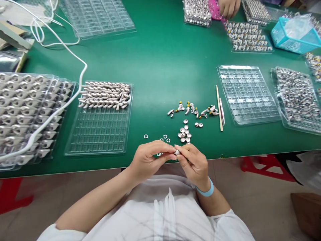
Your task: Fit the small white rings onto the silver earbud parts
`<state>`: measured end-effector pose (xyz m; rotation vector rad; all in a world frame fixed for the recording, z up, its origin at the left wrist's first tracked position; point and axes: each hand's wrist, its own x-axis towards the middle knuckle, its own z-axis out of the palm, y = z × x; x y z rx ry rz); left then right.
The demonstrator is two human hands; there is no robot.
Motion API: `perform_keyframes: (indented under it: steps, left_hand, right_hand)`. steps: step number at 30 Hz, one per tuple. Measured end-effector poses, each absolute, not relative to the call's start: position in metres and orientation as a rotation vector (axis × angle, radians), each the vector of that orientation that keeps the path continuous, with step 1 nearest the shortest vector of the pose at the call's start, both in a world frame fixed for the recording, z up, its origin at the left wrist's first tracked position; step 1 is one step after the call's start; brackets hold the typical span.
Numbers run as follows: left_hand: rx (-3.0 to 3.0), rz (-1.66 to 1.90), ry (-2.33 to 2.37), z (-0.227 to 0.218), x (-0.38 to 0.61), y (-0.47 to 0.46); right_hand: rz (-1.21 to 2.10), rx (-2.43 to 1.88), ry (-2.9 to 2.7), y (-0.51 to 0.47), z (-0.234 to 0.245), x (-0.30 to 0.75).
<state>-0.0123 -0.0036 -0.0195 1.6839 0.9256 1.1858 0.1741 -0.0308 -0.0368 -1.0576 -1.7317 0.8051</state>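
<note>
My left hand (149,159) and my right hand (193,162) meet at the near edge of the green table (163,60), fingertips pinched together on a small silver cap (177,152). Just beyond them lie several small white rings (165,137) and a cluster of round silver caps (184,133). Farther out is a scatter of white earbud shells with yellow bits (193,109). A blue band circles my right wrist.
A wooden stick (219,107) and tweezers (222,111) lie right of the shells. Clear trays stand around: one part-filled with white shells (105,95), stacked full ones (27,110) at left, an empty one (247,93) and a filled one (297,97) at right. Another person's hand (229,7) works at the far side by a teal basket (293,36).
</note>
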Motion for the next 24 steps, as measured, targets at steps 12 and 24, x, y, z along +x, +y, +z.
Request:
perform_keyframes:
  steps: [12,24]
  left_hand:
    - [1.981,1.253,1.026,-0.026,-0.012,-0.010]
    - [1.979,1.331,0.995,-0.026,-0.010,-0.013]
  right_hand:
    - [1.076,-1.062,-1.543,-0.031,-0.034,0.175]
    - [1.486,-0.972,-1.097,-0.033,-0.047,0.169]
